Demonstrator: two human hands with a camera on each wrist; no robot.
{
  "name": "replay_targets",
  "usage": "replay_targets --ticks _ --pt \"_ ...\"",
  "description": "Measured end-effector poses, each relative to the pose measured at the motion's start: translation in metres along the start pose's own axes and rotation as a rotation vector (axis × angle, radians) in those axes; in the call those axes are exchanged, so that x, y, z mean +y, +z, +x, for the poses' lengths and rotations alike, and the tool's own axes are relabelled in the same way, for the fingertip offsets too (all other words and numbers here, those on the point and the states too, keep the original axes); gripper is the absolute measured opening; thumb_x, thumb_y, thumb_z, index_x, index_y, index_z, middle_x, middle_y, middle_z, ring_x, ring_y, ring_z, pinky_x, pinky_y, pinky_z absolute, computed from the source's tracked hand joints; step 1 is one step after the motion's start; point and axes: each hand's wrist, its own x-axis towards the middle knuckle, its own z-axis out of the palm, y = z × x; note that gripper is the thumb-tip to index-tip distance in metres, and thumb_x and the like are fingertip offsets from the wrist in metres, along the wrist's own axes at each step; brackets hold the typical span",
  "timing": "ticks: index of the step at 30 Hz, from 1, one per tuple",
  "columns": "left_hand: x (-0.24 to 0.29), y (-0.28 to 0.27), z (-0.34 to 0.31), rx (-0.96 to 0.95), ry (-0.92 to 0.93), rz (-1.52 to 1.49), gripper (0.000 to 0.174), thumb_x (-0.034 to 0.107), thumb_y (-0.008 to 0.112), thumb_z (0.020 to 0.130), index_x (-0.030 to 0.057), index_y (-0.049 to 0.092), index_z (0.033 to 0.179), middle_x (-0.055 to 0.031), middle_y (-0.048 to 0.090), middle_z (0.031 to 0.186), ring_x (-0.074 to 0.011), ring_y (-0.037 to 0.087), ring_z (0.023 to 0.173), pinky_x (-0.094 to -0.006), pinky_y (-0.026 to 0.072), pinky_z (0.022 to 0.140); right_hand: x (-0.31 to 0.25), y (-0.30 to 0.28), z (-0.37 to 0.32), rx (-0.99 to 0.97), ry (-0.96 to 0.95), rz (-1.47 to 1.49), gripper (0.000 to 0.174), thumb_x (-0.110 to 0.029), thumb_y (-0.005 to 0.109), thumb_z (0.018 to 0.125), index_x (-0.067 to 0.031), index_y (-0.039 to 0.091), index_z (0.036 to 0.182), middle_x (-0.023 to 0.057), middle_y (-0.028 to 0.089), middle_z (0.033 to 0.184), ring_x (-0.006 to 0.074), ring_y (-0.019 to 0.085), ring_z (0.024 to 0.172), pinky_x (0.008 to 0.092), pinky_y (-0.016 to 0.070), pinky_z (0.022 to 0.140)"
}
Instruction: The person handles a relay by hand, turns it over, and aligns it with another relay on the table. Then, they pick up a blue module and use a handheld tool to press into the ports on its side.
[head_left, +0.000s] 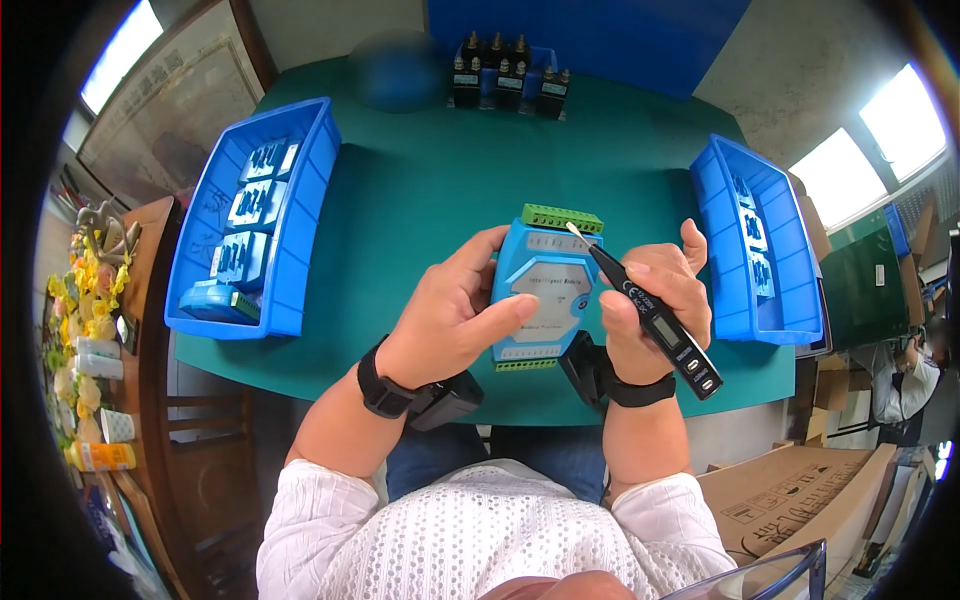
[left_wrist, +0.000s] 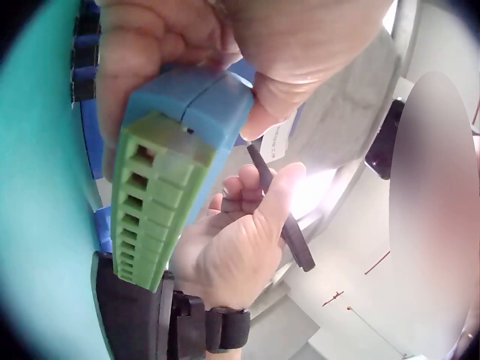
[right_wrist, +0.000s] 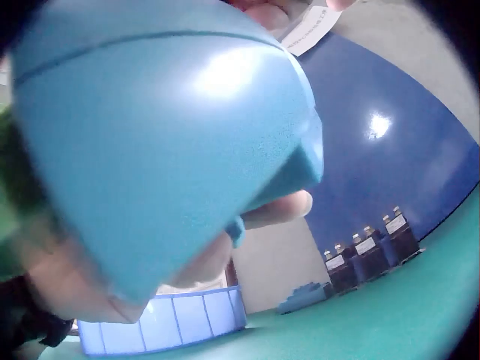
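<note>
A blue module (head_left: 545, 290) with a grey label and green terminal strips at both ends is held above the green table. The left hand (head_left: 450, 310) grips its left side, thumb on the label. In the right hand (head_left: 655, 300) a black pen-like tester (head_left: 665, 330) with a small display is pinched, its pale tip by the upper green terminal strip (head_left: 563, 217); whether it touches cannot be told. The left wrist view shows one green strip (left_wrist: 154, 202) close up and the tester (left_wrist: 289, 225) behind the module (left_wrist: 195, 97). In the right wrist view the module (right_wrist: 165, 135) hides most of the left hand.
On the green table (head_left: 400, 200) a blue bin (head_left: 310, 230) with several modules stands at the left, another blue bin (head_left: 800, 280) with modules at the right. Several black components with metal terminals (head_left: 510, 80) stand at the back. Cardboard (head_left: 790, 490) lies at the lower right.
</note>
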Motion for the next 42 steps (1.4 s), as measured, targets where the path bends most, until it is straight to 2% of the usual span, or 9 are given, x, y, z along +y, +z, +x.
replay_targets --ticks 7,10,16,23,32,36,38,39,42 --pt "-0.002 0.001 0.0 -0.002 0.003 -0.01 0.052 0.015 0.06 0.083 -0.0013 0.037 0.126 -0.0089 0.056 0.105 -0.0113 0.055 0.089 -0.0249 0.0463 0.075 0.004 0.003 -0.002 -0.005 -0.023 0.017 0.036 -0.021 0.08 0.061 -0.0106 0.056 0.086 0.0014 0.058 0.064 0.0137 0.058 0.062 0.0419 0.0216 0.101" --pt "-0.003 0.0 0.0 0.0 0.006 0.001 0.053 0.015 0.061 0.083 -0.0014 0.036 0.127 -0.0092 0.056 0.106 -0.0115 0.055 0.09 -0.0252 0.0462 0.076 0.003 0.003 -0.001 0.012 -0.057 -0.071 0.036 -0.023 0.081 0.061 -0.0102 0.055 0.083 0.0016 0.058 0.061 0.014 0.057 0.059 0.0424 0.0233 0.1" --pt "0.002 0.0 -0.001 0.016 0.02 0.085 0.053 0.016 0.062 0.082 -0.0026 0.038 0.126 -0.0106 0.056 0.108 -0.0128 0.055 0.091 -0.0266 0.0467 0.078 -0.002 0.004 0.008 0.02 -0.085 -0.137 0.034 -0.027 0.081 0.06 -0.0102 0.053 0.07 0.001 0.056 0.055 0.0149 0.056 0.054 0.0428 0.0255 0.099" --pt "0.004 -0.004 0.0 0.06 0.127 0.035 0.053 0.017 0.061 0.083 -0.0034 0.037 0.126 -0.0111 0.056 0.106 -0.0134 0.056 0.09 -0.0269 0.0471 0.077 -0.012 0.006 0.061 -0.14 -0.251 -0.205 0.034 -0.029 0.083 0.056 -0.0112 0.054 0.06 0.0001 0.056 0.052 0.0145 0.054 0.049 0.0433 0.0309 0.095" --pt "0.013 -0.008 -0.002 0.087 0.078 0.006 0.048 0.019 0.058 0.085 -0.0034 0.038 0.123 -0.0113 0.059 0.097 -0.0132 0.058 0.083 -0.0252 0.0479 0.071 0.001 0.016 0.067 -0.193 -0.055 -0.005 0.03 -0.026 0.081 0.06 -0.0092 0.057 0.063 0.001 0.059 0.058 0.0129 0.056 0.051 0.0447 0.0332 0.093" --pt "0.013 -0.008 -0.002 0.103 0.096 0.017 0.049 0.019 0.059 0.084 -0.0038 0.038 0.123 -0.0119 0.059 0.097 -0.0131 0.058 0.083 -0.0253 0.0482 0.071 0.001 0.014 0.066 -0.187 -0.031 0.045 0.029 -0.026 0.081 0.061 -0.0082 0.058 0.066 0.0024 0.06 0.058 0.0142 0.057 0.052 0.0452 0.0331 0.094" --pt "0.012 -0.01 -0.002 0.129 0.137 0.185 0.05 0.019 0.059 0.084 -0.0039 0.038 0.124 -0.0121 0.059 0.098 -0.0132 0.059 0.083 -0.0255 0.0482 0.071 -0.001 0.013 0.065 -0.162 -0.017 0.056 0.03 -0.026 0.081 0.061 -0.0076 0.058 0.067 0.0029 0.06 0.058 0.0146 0.057 0.052 0.0453 0.0326 0.095" --pt "0.012 -0.01 -0.002 0.141 0.156 0.267 0.051 0.018 0.06 0.084 -0.0039 0.038 0.124 -0.0122 0.059 0.098 -0.0132 0.059 0.084 -0.0256 0.0482 0.072 0.001 0.013 0.064 -0.114 -0.046 0.068 0.033 -0.029 0.08 0.062 -0.0065 0.057 0.068 0.0035 0.059 0.057 0.0142 0.057 0.052 0.0448 0.0321 0.096" --pt "0.015 -0.01 -0.001 0.165 0.065 0.16 0.053 0.018 0.06 0.083 -0.0041 0.037 0.125 -0.0125 0.059 0.1 -0.0147 0.059 0.086 -0.0265 0.0483 0.073 0.001 0.007 0.066 -0.111 -0.021 0.07 0.036 -0.035 0.077 0.066 -0.0054 0.056 0.068 0.0028 0.056 0.054 0.0133 0.054 0.049 0.0438 0.0323 0.096"
